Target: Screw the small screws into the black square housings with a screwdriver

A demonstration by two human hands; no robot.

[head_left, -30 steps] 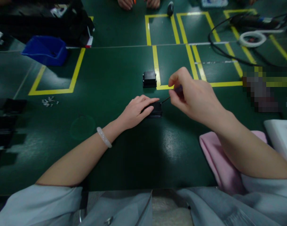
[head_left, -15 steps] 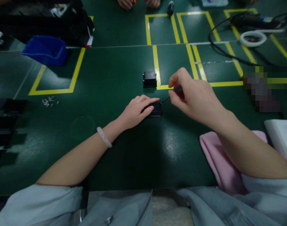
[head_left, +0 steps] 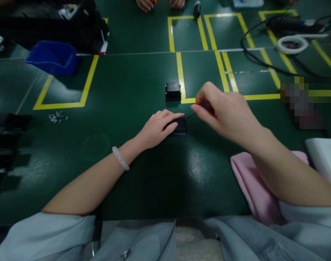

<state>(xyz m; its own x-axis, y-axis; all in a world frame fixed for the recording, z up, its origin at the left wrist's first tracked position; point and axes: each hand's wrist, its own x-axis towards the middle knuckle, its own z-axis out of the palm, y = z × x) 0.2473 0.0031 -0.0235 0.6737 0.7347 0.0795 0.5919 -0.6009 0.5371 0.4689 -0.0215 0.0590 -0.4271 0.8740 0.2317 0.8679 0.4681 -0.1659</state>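
A small black box (head_left: 181,126) lies on the green table with my left hand (head_left: 158,129) gripping it from the left; the fingers cover much of its top. My right hand (head_left: 225,112) is closed around the dark handle of a screwdriver (head_left: 207,106). Its thin shaft slants down and left, and the tip meets the box's right end near the far corner. Whether a screw sits under the tip cannot be made out. A second black box (head_left: 173,91) stands just beyond, upright and apart from both hands.
Small screws (head_left: 57,116) lie loose to the left. Behind them are a blue bin (head_left: 53,59) and a large black case (head_left: 46,25). Several black parts (head_left: 5,141) line the left edge. A pink cloth (head_left: 244,170) lies under my right forearm. Another person's hands (head_left: 145,4) show across the table.
The fingers of my right hand have shifted slightly around the screwdriver handle, with the thumb further left. My left hand and both boxes stay in place.
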